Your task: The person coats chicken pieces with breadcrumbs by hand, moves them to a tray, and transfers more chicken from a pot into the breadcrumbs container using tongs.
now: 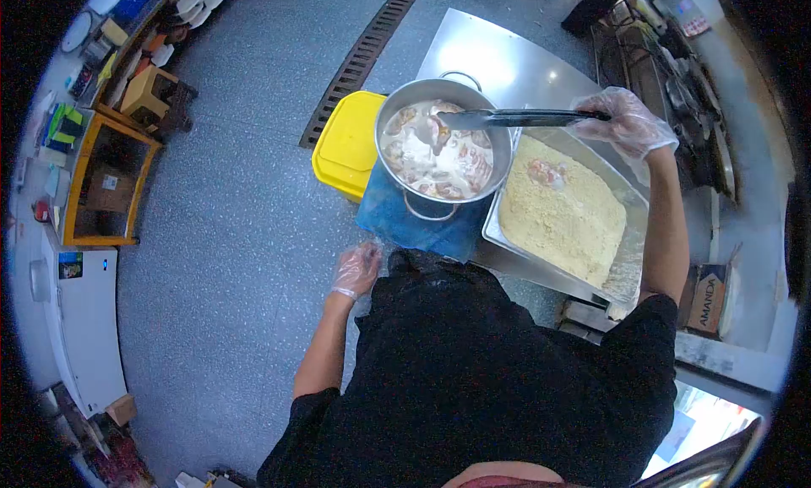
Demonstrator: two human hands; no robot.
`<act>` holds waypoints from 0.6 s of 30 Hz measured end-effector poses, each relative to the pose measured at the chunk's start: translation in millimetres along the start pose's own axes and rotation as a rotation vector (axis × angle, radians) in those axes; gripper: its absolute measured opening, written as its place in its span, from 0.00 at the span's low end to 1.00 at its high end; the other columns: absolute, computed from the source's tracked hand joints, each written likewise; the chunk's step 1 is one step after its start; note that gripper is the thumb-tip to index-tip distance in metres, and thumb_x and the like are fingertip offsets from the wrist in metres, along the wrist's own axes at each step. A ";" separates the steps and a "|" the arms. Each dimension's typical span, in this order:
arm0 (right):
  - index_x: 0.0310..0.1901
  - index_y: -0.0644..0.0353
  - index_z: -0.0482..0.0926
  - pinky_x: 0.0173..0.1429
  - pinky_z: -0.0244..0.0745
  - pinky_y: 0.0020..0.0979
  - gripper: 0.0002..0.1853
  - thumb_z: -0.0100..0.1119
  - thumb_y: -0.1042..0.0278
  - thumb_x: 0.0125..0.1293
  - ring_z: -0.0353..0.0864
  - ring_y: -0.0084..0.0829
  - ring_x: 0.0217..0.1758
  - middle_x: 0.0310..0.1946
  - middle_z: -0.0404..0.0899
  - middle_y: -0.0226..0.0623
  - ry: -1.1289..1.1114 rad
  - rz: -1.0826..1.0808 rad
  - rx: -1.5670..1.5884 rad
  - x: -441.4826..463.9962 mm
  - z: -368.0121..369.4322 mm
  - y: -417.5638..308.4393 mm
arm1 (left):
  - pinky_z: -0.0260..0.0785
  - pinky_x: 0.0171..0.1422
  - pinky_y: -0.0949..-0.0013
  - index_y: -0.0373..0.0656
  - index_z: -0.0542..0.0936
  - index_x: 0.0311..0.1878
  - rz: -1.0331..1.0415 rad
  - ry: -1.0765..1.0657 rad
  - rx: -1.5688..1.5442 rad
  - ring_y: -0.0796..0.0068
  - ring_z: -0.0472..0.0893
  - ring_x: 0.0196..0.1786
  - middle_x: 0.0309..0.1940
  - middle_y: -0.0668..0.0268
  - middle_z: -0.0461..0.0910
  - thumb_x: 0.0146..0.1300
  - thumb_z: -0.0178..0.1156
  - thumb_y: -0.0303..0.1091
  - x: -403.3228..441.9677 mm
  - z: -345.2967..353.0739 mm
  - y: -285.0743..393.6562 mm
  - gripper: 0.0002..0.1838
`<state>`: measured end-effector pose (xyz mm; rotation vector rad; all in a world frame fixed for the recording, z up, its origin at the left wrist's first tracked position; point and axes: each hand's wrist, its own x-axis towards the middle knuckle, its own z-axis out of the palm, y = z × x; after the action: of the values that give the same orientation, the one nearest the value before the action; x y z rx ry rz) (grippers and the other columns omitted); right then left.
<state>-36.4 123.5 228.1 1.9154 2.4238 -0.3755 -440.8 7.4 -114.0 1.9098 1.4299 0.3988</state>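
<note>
The head view shows the right hand (623, 123) gripping the tongs (524, 117), tips at some meat (433, 133) in the pot (500, 154). The tray (627, 273) of yellow powder (562, 218) is just beside the pot. The left hand (358, 269) is near the blue sheet (405, 218); I cannot tell if it holds anything.

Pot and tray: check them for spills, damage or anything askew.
Nothing clearly stands out. The pot looks level, its milky liquid within the rim, and the yellowish powder lies inside the tray. A pale patch at the tray's corner nearest the body might be stray powder; it is too small to tell.
</note>
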 end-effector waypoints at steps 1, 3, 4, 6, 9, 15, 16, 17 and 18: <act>0.43 0.63 0.82 0.49 0.71 0.34 0.22 0.69 0.55 0.52 0.79 0.35 0.41 0.37 0.81 0.43 -0.098 0.136 0.097 -3.0 -1.9 -0.1 | 0.67 0.49 0.50 0.42 0.76 0.42 0.006 -0.006 0.003 0.46 0.77 0.43 0.38 0.51 0.79 0.63 0.53 0.43 0.0 -1.1 2.9 0.14; 0.43 0.63 0.82 0.49 0.71 0.34 0.21 0.69 0.55 0.53 0.79 0.34 0.40 0.36 0.82 0.42 -0.078 0.147 0.134 -4.7 11.6 8.7 | 0.66 0.46 0.47 0.41 0.76 0.40 0.019 0.015 -0.009 0.43 0.77 0.40 0.33 0.47 0.79 0.62 0.54 0.39 1.4 -1.9 9.2 0.12; 0.42 0.63 0.82 0.49 0.71 0.33 0.21 0.68 0.55 0.53 0.79 0.32 0.40 0.36 0.82 0.41 -0.060 0.149 0.167 -4.0 22.0 14.7 | 0.66 0.46 0.47 0.41 0.76 0.40 0.026 0.009 -0.005 0.43 0.77 0.40 0.33 0.47 0.79 0.62 0.54 0.39 1.4 -0.9 11.2 0.12; 0.42 0.63 0.82 0.50 0.72 0.33 0.20 0.68 0.56 0.53 0.79 0.32 0.41 0.37 0.82 0.40 -0.073 0.119 0.195 3.3 49.7 29.9 | 0.66 0.45 0.47 0.41 0.76 0.40 0.029 0.008 -0.012 0.43 0.77 0.39 0.33 0.47 0.79 0.62 0.54 0.39 2.1 0.5 13.8 0.12; 0.43 0.63 0.83 0.51 0.71 0.32 0.20 0.68 0.57 0.53 0.79 0.32 0.42 0.38 0.83 0.40 -0.115 0.147 0.295 3.9 80.5 37.0 | 0.68 0.47 0.49 0.42 0.76 0.44 0.043 -0.082 0.060 0.44 0.77 0.43 0.39 0.49 0.79 0.64 0.52 0.43 3.6 4.4 15.5 0.15; 0.44 0.61 0.83 0.52 0.71 0.30 0.19 0.67 0.60 0.53 0.80 0.31 0.44 0.39 0.83 0.39 -0.046 0.280 0.343 -32.8 77.5 53.2 | 0.68 0.46 0.49 0.42 0.77 0.43 0.103 -0.026 0.079 0.44 0.78 0.40 0.35 0.49 0.80 0.62 0.54 0.41 5.3 23.0 15.0 0.13; 0.44 0.61 0.83 0.51 0.72 0.30 0.18 0.67 0.61 0.53 0.79 0.31 0.44 0.39 0.83 0.38 -0.025 0.363 0.403 -46.9 62.3 51.8 | 0.68 0.46 0.49 0.42 0.77 0.43 0.133 -0.052 0.087 0.44 0.78 0.40 0.35 0.49 0.80 0.62 0.54 0.41 5.3 25.0 17.3 0.13; 0.43 0.60 0.83 0.50 0.72 0.29 0.17 0.67 0.61 0.53 0.79 0.30 0.44 0.38 0.83 0.38 -0.004 0.443 0.461 -60.3 54.5 54.8 | 0.69 0.47 0.50 0.42 0.77 0.44 0.100 -0.060 0.080 0.44 0.78 0.40 0.36 0.49 0.80 0.62 0.54 0.41 5.4 26.3 18.7 0.14; 0.44 0.60 0.83 0.47 0.72 0.27 0.18 0.67 0.61 0.53 0.78 0.28 0.42 0.37 0.83 0.37 0.052 0.408 0.552 -77.6 57.0 81.1 | 0.70 0.47 0.51 0.42 0.77 0.45 0.064 -0.063 0.073 0.45 0.79 0.40 0.36 0.49 0.81 0.62 0.55 0.42 7.4 28.1 21.9 0.15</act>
<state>53.2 55.0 172.4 2.5814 2.0093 -1.0621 -405.4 1.4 -119.7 2.0126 1.3613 0.3175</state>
